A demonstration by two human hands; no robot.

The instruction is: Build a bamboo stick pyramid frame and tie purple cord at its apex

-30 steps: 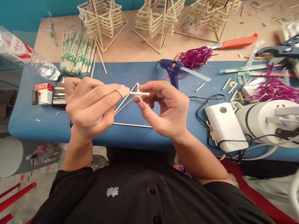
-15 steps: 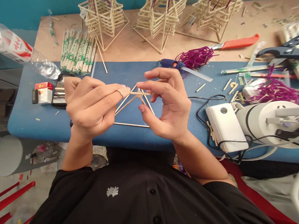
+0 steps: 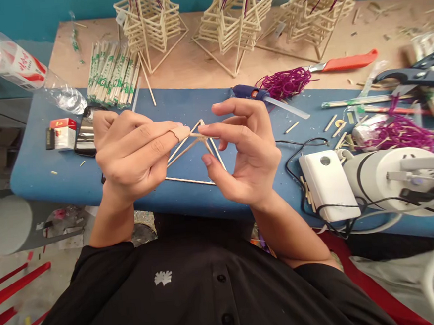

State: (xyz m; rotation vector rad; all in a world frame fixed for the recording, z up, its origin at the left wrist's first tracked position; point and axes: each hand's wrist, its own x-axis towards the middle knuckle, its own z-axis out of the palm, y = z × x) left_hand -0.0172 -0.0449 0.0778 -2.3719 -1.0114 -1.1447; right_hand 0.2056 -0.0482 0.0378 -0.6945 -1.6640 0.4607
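My left hand (image 3: 134,153) is closed, its fingertips pinching the end of a thin wooden stick frame (image 3: 188,181). This frame has a pointed top and a long stick along its lower side, on the blue mat. To the right, my right hand (image 3: 246,150) is spread, thumb and index finger apart, with the index fingertip touching a short stick near the frame's peak. The parts of the frame behind my fingers are hidden.
Three stick structures (image 3: 151,28) with purple cords stand at the back. Wrapped sticks (image 3: 112,73) and a plastic bottle (image 3: 20,67) are left. A glue gun (image 3: 249,92), purple string (image 3: 288,83), orange-handled knife (image 3: 351,62) and white power bank (image 3: 329,184) are right.
My right hand has shifted very slightly right, and its index fingertip has dropped a little, uncovering the frame's peak. My left hand has stayed in place.
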